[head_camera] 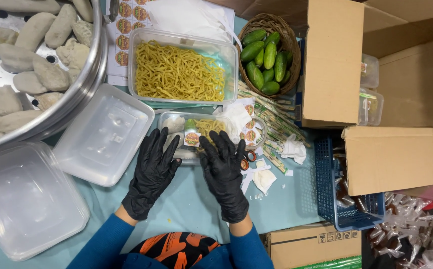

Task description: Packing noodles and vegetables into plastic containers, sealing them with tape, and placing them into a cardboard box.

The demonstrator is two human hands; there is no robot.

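Note:
A small clear lidded food box lies on the light blue table, holding yellow noodles, a pale dumpling and a bit of green, with a round sticker on its lid. My left hand, in a black glove, rests flat with fingers spread on the box's near left part. My right hand, also gloved, presses its spread fingers on the near right part of the lid. Neither hand grips anything.
A large clear tub of yellow noodles sits behind the box. A steel steamer tray of grey dumplings is at far left, empty plastic lids near it. A basket of cucumbers, wrapped chopsticks, cardboard boxes and a blue crate stand right.

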